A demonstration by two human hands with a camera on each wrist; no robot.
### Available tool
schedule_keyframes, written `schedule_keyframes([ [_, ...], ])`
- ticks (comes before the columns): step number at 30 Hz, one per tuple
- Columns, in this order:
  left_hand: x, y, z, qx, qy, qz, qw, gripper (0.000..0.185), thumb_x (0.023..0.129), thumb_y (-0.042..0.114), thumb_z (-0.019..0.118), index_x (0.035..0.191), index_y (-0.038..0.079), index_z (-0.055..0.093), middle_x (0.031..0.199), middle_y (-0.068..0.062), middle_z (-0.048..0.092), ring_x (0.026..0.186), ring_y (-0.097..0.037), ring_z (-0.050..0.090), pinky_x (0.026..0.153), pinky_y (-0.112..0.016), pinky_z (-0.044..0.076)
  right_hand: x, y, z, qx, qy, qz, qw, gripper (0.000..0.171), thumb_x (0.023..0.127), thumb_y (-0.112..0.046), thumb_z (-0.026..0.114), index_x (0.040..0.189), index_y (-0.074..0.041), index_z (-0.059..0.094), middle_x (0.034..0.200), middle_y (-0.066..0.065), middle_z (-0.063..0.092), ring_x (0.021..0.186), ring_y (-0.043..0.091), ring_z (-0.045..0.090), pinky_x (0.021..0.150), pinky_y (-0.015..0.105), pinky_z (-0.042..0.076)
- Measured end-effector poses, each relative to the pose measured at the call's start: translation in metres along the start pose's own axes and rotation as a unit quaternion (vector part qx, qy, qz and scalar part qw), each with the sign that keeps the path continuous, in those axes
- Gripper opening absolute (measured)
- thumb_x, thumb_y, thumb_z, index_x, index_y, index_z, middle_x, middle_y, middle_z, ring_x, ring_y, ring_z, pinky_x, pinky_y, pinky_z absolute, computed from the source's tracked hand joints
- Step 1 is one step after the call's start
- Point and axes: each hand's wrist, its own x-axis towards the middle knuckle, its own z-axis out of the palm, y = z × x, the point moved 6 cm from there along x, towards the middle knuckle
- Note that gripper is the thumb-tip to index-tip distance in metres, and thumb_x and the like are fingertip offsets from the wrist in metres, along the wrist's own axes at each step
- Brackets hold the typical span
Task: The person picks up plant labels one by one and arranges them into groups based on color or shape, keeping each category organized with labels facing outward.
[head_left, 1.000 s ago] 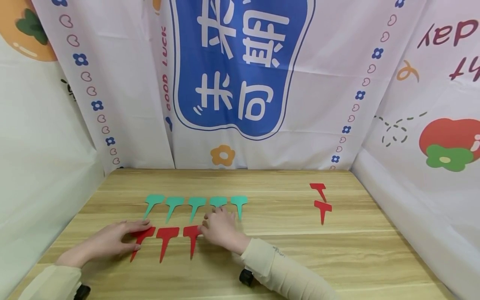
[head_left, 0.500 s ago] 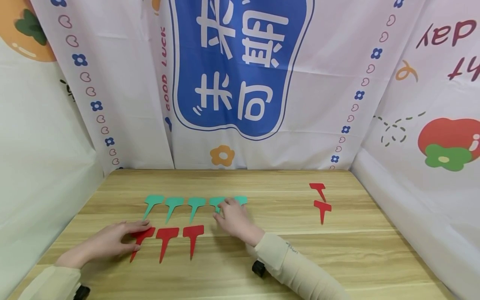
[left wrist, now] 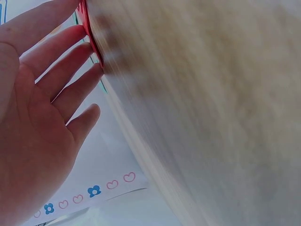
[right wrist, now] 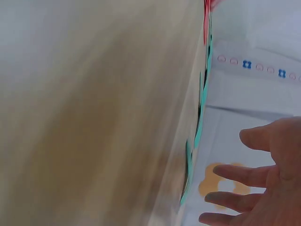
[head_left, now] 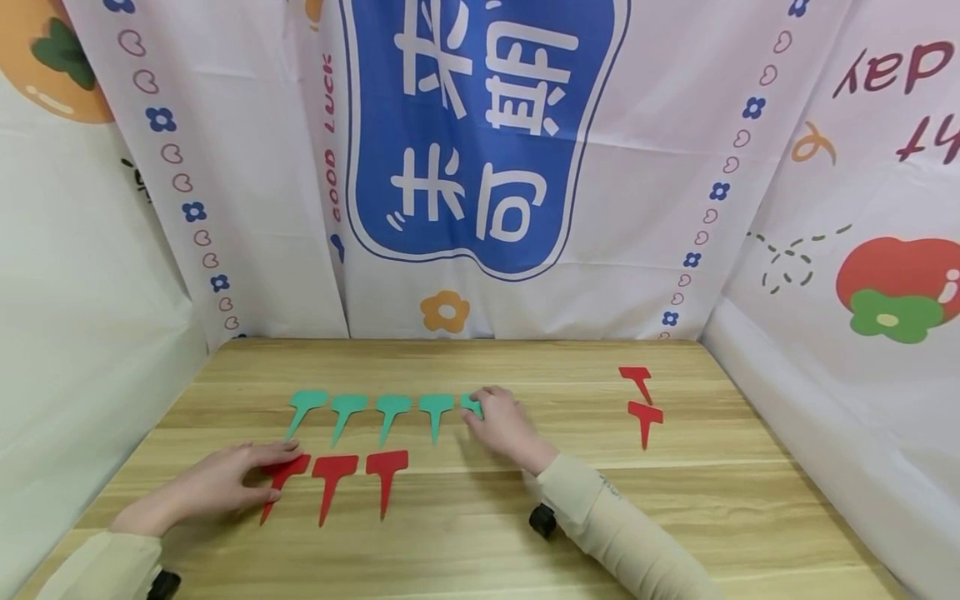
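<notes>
Several green T-shaped tags (head_left: 392, 406) lie in a row on the wooden table (head_left: 480, 508), with three red tags (head_left: 333, 471) in a row in front of them. My left hand (head_left: 258, 477) lies flat with straight fingers on the leftmost red tag (head_left: 288, 468); the left wrist view shows my fingertips (left wrist: 91, 44) against that tag's red edge (left wrist: 86, 21). My right hand (head_left: 491, 407) is at the right end of the green row, over the last green tag (head_left: 471, 403), which it mostly hides. In the right wrist view its fingers (right wrist: 235, 174) are spread and hold nothing.
Two more red tags (head_left: 636, 377) (head_left: 645, 414) lie apart at the table's right. Printed cloth (head_left: 480, 167) hangs behind and at both sides. The table's edge shows in the left wrist view (left wrist: 211, 117).
My right hand has moved right and away from me, from the third red tag to the last green tag. The left hand has stayed put.
</notes>
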Motion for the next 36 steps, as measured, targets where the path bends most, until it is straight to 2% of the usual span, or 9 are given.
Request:
schedule_keyframes([
  [9, 0.0, 0.001, -0.001, 0.006, 0.001, 0.0, 1.0, 0.06, 0.08, 0.049, 0.068, 0.132, 0.02, 0.058, 0.139, -0.009, 0.053, 0.125, -0.039, 0.05, 0.101, -0.059, 0.035, 0.002, 0.035, -0.015, 0.015, 0.01, 0.034, 0.999, 0.04, 0.094, -0.031, 0.058, 0.12, -0.002, 0.062, 0.13, 0.022, 0.056, 0.121, 0.039, 0.052, 0.099, 0.05, 0.046],
  [19, -0.001, 0.002, -0.001, 0.01, 0.011, 0.001, 0.9999, 0.059, 0.081, 0.048, 0.069, 0.131, 0.02, 0.059, 0.139, -0.008, 0.053, 0.125, -0.038, 0.05, 0.101, -0.058, 0.033, 0.002, 0.072, -0.029, 0.015, 0.031, 0.062, 0.997, 0.04, 0.094, -0.03, 0.059, 0.119, 0.0, 0.062, 0.128, 0.023, 0.056, 0.12, 0.04, 0.052, 0.1, 0.052, 0.044],
  [29, -0.002, 0.002, 0.0, 0.011, 0.012, 0.0, 0.9999, 0.058, 0.081, 0.049, 0.069, 0.131, 0.021, 0.059, 0.139, -0.007, 0.054, 0.123, -0.039, 0.052, 0.1, -0.059, 0.035, -0.008, 0.11, -0.044, 0.018, 0.043, 0.092, 0.995, 0.038, 0.093, -0.028, 0.06, 0.117, 0.002, 0.064, 0.124, 0.025, 0.057, 0.116, 0.041, 0.053, 0.097, 0.051, 0.045],
  [36, -0.002, 0.002, -0.002, 0.02, 0.015, 0.002, 0.9997, 0.059, 0.081, 0.052, 0.067, 0.131, 0.022, 0.058, 0.139, -0.006, 0.054, 0.124, -0.036, 0.052, 0.1, -0.053, 0.036, -0.017, 0.133, -0.057, 0.013, 0.038, 0.109, 0.993, 0.039, 0.094, -0.027, 0.058, 0.117, 0.004, 0.062, 0.125, 0.028, 0.056, 0.118, 0.043, 0.051, 0.097, 0.053, 0.044],
])
